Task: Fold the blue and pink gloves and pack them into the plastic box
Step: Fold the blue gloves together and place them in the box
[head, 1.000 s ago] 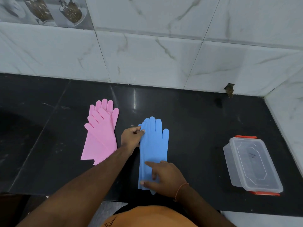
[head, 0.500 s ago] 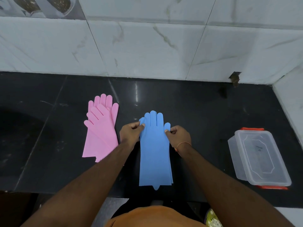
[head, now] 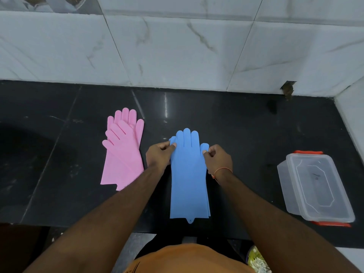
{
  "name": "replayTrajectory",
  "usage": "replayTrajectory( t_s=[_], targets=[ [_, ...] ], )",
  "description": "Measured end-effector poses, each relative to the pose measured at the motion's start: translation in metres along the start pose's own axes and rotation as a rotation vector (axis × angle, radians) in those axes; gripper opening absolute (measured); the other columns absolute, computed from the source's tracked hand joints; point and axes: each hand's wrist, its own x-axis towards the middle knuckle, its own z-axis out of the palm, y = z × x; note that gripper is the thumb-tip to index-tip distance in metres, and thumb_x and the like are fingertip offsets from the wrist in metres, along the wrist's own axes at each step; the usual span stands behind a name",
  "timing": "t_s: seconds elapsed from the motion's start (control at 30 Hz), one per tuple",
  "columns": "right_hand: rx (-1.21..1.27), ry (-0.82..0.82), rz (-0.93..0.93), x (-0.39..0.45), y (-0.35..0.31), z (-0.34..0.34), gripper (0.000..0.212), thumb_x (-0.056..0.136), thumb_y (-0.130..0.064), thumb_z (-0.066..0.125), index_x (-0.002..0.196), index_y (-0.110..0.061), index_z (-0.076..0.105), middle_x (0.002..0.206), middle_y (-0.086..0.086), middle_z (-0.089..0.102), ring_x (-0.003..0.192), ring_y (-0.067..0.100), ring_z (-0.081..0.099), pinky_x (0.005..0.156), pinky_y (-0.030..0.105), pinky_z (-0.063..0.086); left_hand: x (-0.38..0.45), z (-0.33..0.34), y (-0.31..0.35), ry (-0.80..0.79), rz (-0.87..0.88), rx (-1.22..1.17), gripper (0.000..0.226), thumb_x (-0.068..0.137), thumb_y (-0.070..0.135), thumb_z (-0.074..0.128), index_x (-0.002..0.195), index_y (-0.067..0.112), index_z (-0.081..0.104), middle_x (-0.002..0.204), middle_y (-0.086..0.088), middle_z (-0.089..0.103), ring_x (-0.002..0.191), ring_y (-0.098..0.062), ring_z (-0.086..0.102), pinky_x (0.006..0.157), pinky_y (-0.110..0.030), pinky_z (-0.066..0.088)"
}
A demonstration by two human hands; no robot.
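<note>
Pinching opposite edges of the flat blue rubber gloves (head: 189, 174), the left hand (head: 158, 157) and right hand (head: 217, 160) grasp them near the fingers. Pink rubber gloves (head: 123, 152) lie left; the lidded clear plastic box (head: 317, 186) sits right.

black counter (head: 236, 123), pink gloves (head: 123, 152), blue gloves (head: 188, 180), plastic box (head: 315, 188)

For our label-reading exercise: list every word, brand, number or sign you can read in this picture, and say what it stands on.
No readable text.
Plastic box: a dark scribble shows on its lid, too blurred to read.
Blue gloves and pink gloves: no print visible.
</note>
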Motion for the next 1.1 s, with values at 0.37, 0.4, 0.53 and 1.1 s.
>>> replayTrajectory(
  t_s=[0.37,0.4,0.53,1.1],
  targets=[
    [0.033,-0.074,0.036,-0.004,0.003,-0.011,0.029,0.090,-0.052,0.071,0.102,-0.029,0.060,0.088,-0.006,0.071,0.069,0.022,0.074,0.056,0.042,0.066,-0.038,-0.011,0.003,0.025,0.188,0.447,0.056,0.104,0.059,0.062,0.144,0.019,0.062,0.092,0.022,0.067,0.084,0.005,0.064,0.077,-0.022,0.046],
    [0.040,-0.094,0.030,-0.009,0.007,-0.013,0.029,0.089,-0.053,0.073,0.102,-0.029,0.062,0.088,-0.007,0.071,0.073,0.020,0.073,0.060,0.043,0.066,-0.044,-0.016,-0.003,0.002,0.166,0.462,0.058,0.105,0.057,0.063,0.149,0.019,0.060,0.094,0.026,0.064,0.087,0.007,0.062,0.078,-0.022,0.046],
    [-0.017,-0.130,-0.026,-0.033,0.032,-0.018,0.030,0.090,-0.050,0.076,0.107,-0.027,0.070,0.085,-0.013,0.072,0.075,0.006,0.069,0.058,0.024,0.057,-0.080,-0.041,-0.037,-0.136,0.144,0.628,0.022,0.101,0.042,0.074,0.117,0.027,0.079,0.085,0.029,0.070,0.078,0.015,0.067,0.072,-0.010,0.052],
    [-0.102,-0.244,-0.059,-0.072,0.070,-0.022,0.015,0.085,-0.036,0.084,0.088,-0.029,0.071,0.082,-0.009,0.074,0.075,0.006,0.071,0.069,0.026,0.060,-0.121,-0.043,-0.058,-0.195,0.236,0.650,0.025,0.091,0.053,0.085,0.083,0.031,0.077,0.076,0.018,0.078,0.074,0.002,0.072,0.067,-0.021,0.059]
  ],
)
